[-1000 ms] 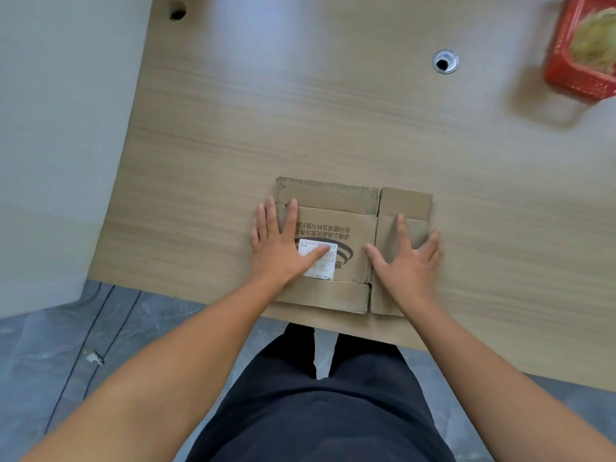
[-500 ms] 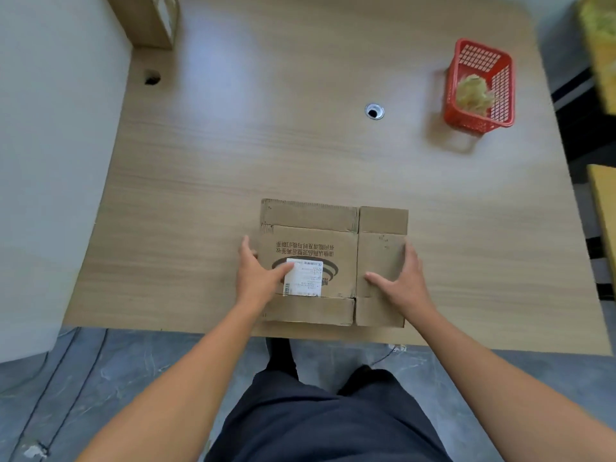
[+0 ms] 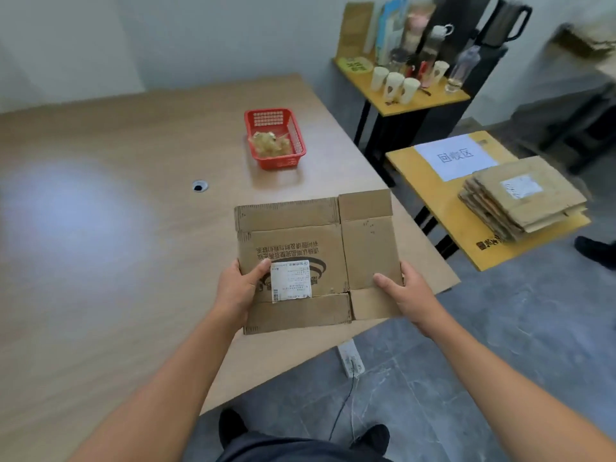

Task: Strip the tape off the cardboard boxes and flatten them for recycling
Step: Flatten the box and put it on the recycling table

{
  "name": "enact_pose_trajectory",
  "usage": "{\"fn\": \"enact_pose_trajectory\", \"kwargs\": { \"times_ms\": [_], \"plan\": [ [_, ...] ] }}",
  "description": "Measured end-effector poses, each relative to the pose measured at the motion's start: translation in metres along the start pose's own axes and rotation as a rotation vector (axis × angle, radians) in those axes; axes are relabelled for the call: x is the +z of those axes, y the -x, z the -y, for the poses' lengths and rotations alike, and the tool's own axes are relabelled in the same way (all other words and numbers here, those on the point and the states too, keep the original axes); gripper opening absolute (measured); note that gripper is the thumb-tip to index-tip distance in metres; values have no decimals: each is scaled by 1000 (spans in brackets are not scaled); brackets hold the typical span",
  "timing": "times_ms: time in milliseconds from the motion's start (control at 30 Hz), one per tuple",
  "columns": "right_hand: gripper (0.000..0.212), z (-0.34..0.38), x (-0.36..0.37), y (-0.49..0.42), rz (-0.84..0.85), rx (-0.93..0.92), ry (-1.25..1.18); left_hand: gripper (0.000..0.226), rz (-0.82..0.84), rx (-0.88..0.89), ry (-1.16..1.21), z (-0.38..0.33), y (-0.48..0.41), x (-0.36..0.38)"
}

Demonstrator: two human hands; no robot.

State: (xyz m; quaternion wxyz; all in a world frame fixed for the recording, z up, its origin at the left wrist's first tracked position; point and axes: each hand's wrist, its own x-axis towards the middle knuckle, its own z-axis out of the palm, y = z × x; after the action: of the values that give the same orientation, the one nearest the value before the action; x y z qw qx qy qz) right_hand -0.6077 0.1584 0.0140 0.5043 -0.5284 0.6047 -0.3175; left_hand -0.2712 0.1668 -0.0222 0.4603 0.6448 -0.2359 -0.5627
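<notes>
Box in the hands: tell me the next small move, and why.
Probably swing the box to the right and lay it on the stack of flat cardboard. The box is already flat, the left hand and right hand grip its two sides, and the stack lies on the yellow table beside a paper sign.

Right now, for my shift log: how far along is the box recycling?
Done: this box is flattened; a stack of flat boxes lies on the yellow table; likely tape wads in the red basket. In hand: left hand and right hand hold it. Left: stacking it there.
</notes>
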Motion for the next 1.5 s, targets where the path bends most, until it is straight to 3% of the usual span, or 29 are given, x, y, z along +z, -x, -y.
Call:
{"fn": "enact_pose_trajectory", "kwargs": {
  "times_ms": [200, 300, 400, 533, 933, 1367, 1500],
  "plan": [
    [36, -9, -180, 7, -243, -63, -35, 37, 6, 378, -379, -31, 32, 189],
    [24, -21, -249, 20, -371, -90, -25, 38, -23, 468, -440, -30, 50, 279],
    [18, -37, -319, 42, -468, -60, -27, 33, 54, 479, -419, -23, 69, 358],
    [16, -53, -402, 62, -477, -22, -46, 35, 178, 435, -358, -13, 86, 432],
    [14, -92, -573, 5, -634, 38, 36, 36, 206, 426, -359, 2, 61, 645],
    [14, -124, -714, -202, -395, 99, 191, 64, -9, 288, -434, 4, -38, 797],
    [34, -146, -736, -291, -247, 125, 393, 68, -145, 270, -442, 4, -70, 826]
  ]
}}
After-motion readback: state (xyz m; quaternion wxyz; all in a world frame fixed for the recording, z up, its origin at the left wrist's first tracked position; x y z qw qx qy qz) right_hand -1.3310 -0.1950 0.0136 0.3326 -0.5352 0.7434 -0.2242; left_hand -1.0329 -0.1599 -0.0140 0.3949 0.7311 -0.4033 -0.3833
